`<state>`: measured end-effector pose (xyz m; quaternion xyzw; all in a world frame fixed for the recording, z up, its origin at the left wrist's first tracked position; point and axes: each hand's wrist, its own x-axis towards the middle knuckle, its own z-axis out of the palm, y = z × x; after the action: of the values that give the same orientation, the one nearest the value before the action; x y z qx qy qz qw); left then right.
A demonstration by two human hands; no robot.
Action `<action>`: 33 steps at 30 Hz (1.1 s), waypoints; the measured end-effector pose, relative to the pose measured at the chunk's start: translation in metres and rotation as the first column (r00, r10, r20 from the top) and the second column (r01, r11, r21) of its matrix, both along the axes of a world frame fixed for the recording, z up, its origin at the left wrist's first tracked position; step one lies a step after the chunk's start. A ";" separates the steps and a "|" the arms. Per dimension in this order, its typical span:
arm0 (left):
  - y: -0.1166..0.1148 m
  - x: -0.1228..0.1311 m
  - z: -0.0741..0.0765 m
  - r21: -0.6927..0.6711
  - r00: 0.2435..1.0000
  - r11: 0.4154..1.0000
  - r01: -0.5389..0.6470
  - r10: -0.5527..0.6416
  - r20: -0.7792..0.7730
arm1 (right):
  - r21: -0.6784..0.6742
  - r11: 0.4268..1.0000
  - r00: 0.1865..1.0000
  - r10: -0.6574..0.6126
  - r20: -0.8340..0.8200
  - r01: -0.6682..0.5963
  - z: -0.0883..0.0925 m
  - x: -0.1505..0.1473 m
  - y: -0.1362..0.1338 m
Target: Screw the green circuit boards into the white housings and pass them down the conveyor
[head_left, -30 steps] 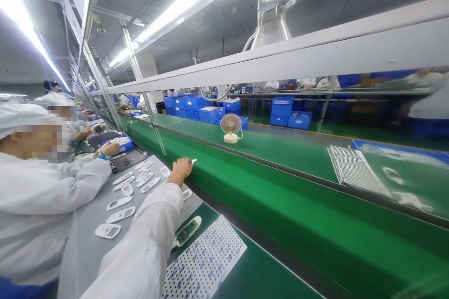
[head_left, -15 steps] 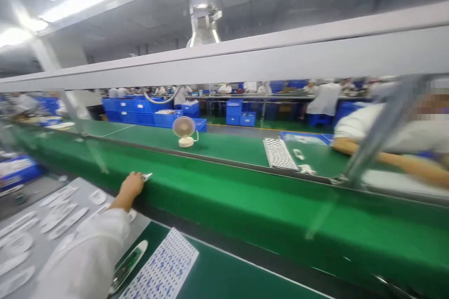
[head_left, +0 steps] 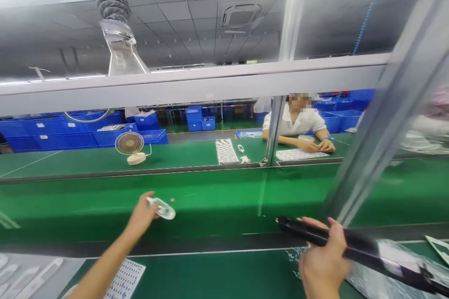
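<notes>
Head view: left hand [head_left: 142,215] is reaching out over the green conveyor belt [head_left: 217,205], forearm angling up from the bottom-left corner, fingers extended forward. Grip is shut on a white oval plastic housing [head_left: 163,209], pinched at its near end (green insert inside, maybe; too small to confirm). Can't tell if the housing is touching the belt or being held just above it.

Right hand [head_left: 322,257] is sitting low in frame, well apart from the left, fingers curled over a black cylindrical hand tool [head_left: 312,232]. Hand is blurred, but the grip reads as closed around the barrel. Tool is lying on a diagonal, tip pointing left toward the housing, rear end running off the right edge. Crinkled clear plastic film [head_left: 382,261] is spreading beneath it.

Blue-printed label sheet [head_left: 124,280] is lying just beside the left forearm; white plastic parts [head_left: 31,275] are lying further left. Across the line, a co-worker [head_left: 298,121] is leaning in, both hands resting on a printed sheet [head_left: 298,155]. Desk fan [head_left: 132,145] and striped sheet stack [head_left: 226,151] are sitting on the far belt, with blue crates [head_left: 66,138] lined up behind.
</notes>
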<state>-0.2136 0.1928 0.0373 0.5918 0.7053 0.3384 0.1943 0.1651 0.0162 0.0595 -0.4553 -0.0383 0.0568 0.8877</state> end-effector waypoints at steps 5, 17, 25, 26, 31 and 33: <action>-0.115 0.170 -0.040 -0.061 0.815 0.891 0.450 -0.382 0.437 | -0.006 0.999 0.998 0.033 0.052 -0.033 0.007 0.010 -0.008; -0.114 0.242 0.030 -0.068 0.820 0.830 0.553 -0.557 -0.130 | 0.068 0.996 0.998 0.054 0.039 -0.057 0.010 0.033 -0.021; -0.065 0.279 0.088 0.132 0.861 0.852 0.507 -0.509 -0.022 | 0.034 0.976 0.967 0.208 0.146 -0.215 0.012 0.032 -0.023; -0.084 0.270 0.073 0.132 0.856 0.848 0.513 -0.516 -0.014 | 0.027 0.970 0.958 0.235 0.162 -0.243 0.011 0.031 -0.024; -0.175 0.237 -0.022 0.171 0.852 0.836 0.522 -0.520 -0.060 | -0.053 0.921 0.889 0.386 0.246 -0.385 0.013 0.024 -0.024; -0.188 0.236 -0.040 0.137 0.825 0.814 0.565 -0.555 -0.103 | -0.094 0.889 0.848 0.456 0.271 -0.448 0.015 0.018 -0.023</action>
<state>0.0224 0.0048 -0.0031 0.7965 0.4754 0.3049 0.2159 0.1826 -0.0066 0.0743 -0.4489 -0.2714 0.1980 0.8281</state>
